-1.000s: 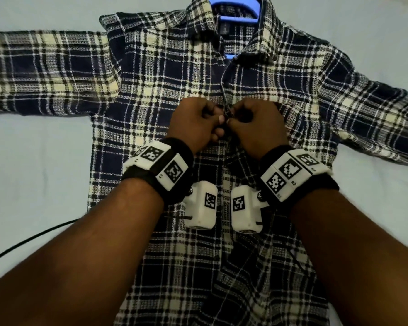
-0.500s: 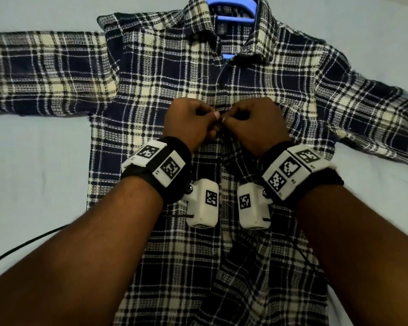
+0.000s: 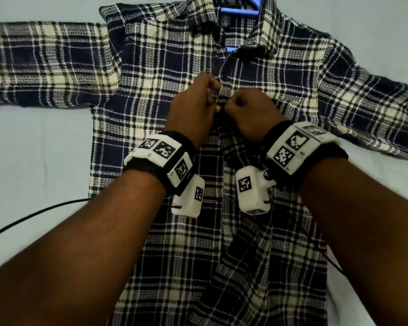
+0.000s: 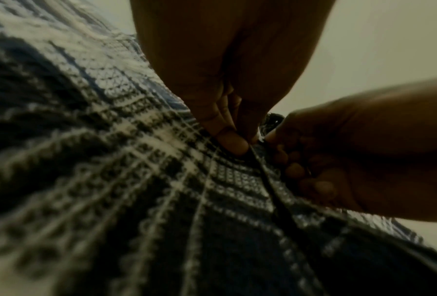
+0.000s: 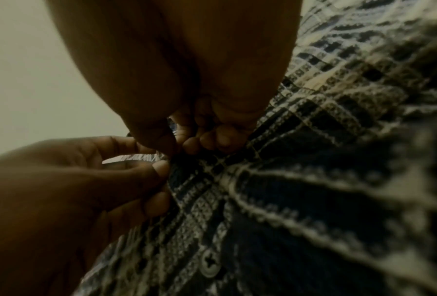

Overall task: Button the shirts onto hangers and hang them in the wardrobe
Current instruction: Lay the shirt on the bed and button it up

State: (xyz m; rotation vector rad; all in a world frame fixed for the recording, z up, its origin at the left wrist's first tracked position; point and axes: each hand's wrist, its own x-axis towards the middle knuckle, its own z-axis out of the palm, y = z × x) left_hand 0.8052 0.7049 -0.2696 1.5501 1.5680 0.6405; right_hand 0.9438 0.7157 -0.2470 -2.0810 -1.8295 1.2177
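A navy and cream plaid shirt lies flat on a pale sheet, front up, with a blue hanger inside its collar. My left hand and right hand meet at the chest, where each pinches an edge of the front placket. In the left wrist view my left hand grips the fabric edge beside the right hand. In the right wrist view my right hand has curled fingers on the cloth, and a pale button sits lower on the placket. The button between the fingers is hidden.
The pale bed sheet spreads around the shirt. A black cable runs across the sheet at the left, and another thin cable trails near the right forearm. Both sleeves lie stretched outwards.
Both hands have shifted slightly up and left along the placket while still pinching it. The upper placket now lies more closed than a second ago.
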